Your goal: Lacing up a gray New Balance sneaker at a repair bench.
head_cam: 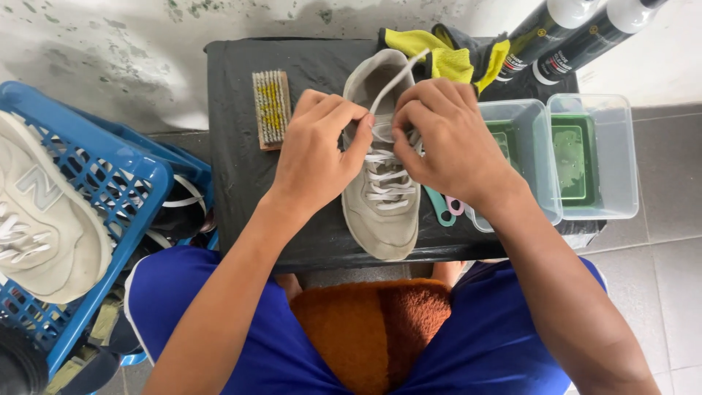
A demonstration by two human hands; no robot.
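Nearest the camera, a fuzzy orange-brown mat (371, 322) lies between the person's knees, which are covered by blue shorts (219, 307).

Just beyond, a low table draped in black plastic sheet (234, 175) carries a worn light-grey lace-up sneaker (384, 208), toe pointing toward the person and heel away. Both hands work at its upper eyelets. The left hand (314, 157) is curled nearly closed, thumb and forefinger pinching the white shoelace (395, 77) at the tongue. The right hand (450, 143) is likewise curled tight, fingertips pinched on the same lace, whose free end runs up and away past the heel.

To the left of the table stands a blue plastic lattice crate (124, 183) holding a second off-white sneaker (44, 219) lying on top; darker footwear shows through the bars beneath it.

On the table left of the shoe lies a wooden scrubbing brush with yellowed bristles (271, 107). Right of the shoe, small teal and pink plastic tools (442, 208) peek out from under the right wrist.

Further right sit two clear plastic tubs: the nearer tub (530, 153) and the outer tub (596, 157) each hold a green insert, and I cannot tell whether there is liquid in them.

Farthest off, a yellow-and-grey cloth (453, 55) is bunched behind the heel, beside two black spray bottles with white caps (578, 33).
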